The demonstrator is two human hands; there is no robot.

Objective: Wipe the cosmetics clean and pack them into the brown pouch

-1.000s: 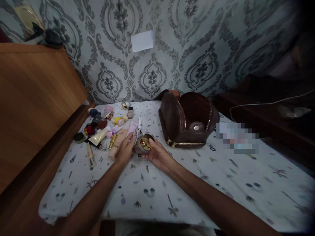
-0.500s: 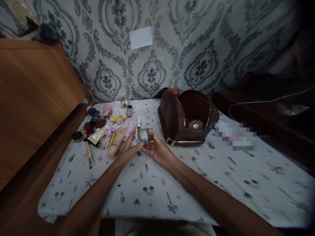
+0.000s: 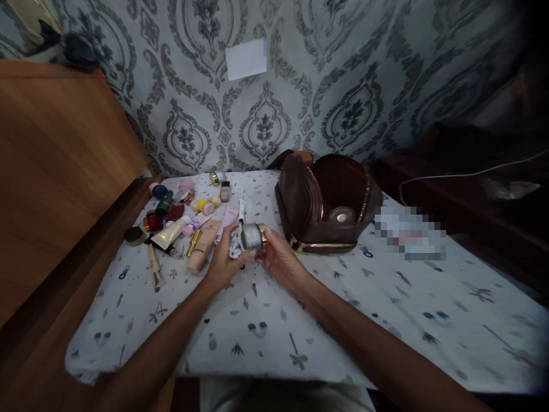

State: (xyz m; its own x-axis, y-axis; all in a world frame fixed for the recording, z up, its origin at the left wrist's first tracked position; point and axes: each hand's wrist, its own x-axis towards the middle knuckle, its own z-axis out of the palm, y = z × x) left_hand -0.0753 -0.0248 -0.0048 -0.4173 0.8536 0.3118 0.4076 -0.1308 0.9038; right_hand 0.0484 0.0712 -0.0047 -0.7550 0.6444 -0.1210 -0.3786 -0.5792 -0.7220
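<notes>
My right hand (image 3: 281, 257) grips a silver-grey cosmetic jar (image 3: 252, 236) by its gold lid, with the jar lying on its side in the air above the bed cover. In my left hand (image 3: 223, 254) is a crumpled white cloth (image 3: 235, 245), pressed to the base of the jar. The left thumb lies under the jar. Just left of my hands are a beige bottle (image 3: 202, 252), a pink tube (image 3: 229, 215) and a gold lipstick tube (image 3: 194, 243). A small white tube (image 3: 242, 209) lies behind the jar.
An open brown leather bag (image 3: 295, 200) stands right of my hands. Several more cosmetics, including a cream tube (image 3: 169, 234) and a dark round tin (image 3: 135, 235), lie at the left. A wooden cabinet (image 3: 64, 160) borders the left side; patterned wallpaper is behind.
My left hand has brought the white cloth up against the jar's base, and more of the cloth shows. The jar has shifted slightly and turned a little in my right hand.
</notes>
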